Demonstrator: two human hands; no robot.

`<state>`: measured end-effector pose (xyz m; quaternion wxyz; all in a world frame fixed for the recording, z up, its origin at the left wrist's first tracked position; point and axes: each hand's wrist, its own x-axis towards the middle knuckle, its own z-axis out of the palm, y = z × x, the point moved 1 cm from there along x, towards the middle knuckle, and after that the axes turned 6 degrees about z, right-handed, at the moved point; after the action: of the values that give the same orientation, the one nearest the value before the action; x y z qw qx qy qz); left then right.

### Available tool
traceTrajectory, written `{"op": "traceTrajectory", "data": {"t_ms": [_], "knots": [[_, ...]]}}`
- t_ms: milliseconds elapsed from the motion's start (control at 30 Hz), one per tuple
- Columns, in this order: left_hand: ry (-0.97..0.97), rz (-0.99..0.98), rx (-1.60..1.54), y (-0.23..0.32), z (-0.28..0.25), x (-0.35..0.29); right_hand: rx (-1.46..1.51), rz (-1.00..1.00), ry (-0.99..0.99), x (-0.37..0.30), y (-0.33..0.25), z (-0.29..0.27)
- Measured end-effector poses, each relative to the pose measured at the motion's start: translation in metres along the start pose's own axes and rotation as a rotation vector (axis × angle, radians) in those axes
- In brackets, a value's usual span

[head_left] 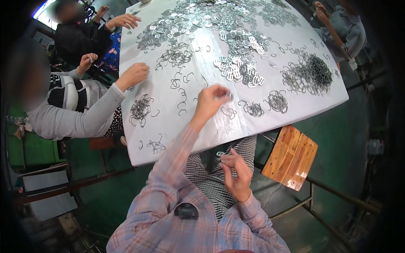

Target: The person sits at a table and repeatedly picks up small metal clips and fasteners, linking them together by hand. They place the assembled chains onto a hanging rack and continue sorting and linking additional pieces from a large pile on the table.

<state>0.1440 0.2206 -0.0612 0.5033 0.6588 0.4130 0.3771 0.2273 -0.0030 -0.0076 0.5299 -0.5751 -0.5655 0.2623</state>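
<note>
My left hand (209, 101) reaches over the white-covered table (177, 126), thumb and fingers pinched together. A small blurred metal piece shows at the fingertips; its kind is unclear. Close by lie a few loose bent wire hooks (229, 112). Above my lap, my right hand (237, 175) grips a small flat slotted metal buckle (219, 155) between thumb and fingers. Small heaps of wire hooks (254, 109) rest to the right of my left hand. Beyond it spreads a large pile of slotted metal buckles (238, 69).
A dense heap of wire hooks (314, 76) sits at the table's right. Another hook pile (141, 109) lies left, near a co-worker's hand (136, 75). A second co-worker's hand (125, 21) is farther back; another person (344, 31) is far right. A wooden stool (291, 158) stands beside me.
</note>
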Motion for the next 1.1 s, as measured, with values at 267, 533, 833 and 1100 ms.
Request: {"op": "traceTrajectory", "data": {"t_ms": [267,533,833,1100], "knots": [[0.09,-0.155,-0.312,0.07,-0.029,-0.152,-0.037,-0.007,0.056,0.016,-0.003,0.018],[0.209,-0.01,-0.133,0.077,-0.034,-0.179,-0.083,-0.021,-0.041,0.011,0.008,0.035],[0.266,0.133,0.015,0.087,-0.057,-0.216,-0.118,0.08,-0.077,0.106,0.05,0.059],[0.231,0.117,0.064,0.081,-0.061,-0.231,-0.68,0.017,-0.403,0.178,0.11,0.131]]}}
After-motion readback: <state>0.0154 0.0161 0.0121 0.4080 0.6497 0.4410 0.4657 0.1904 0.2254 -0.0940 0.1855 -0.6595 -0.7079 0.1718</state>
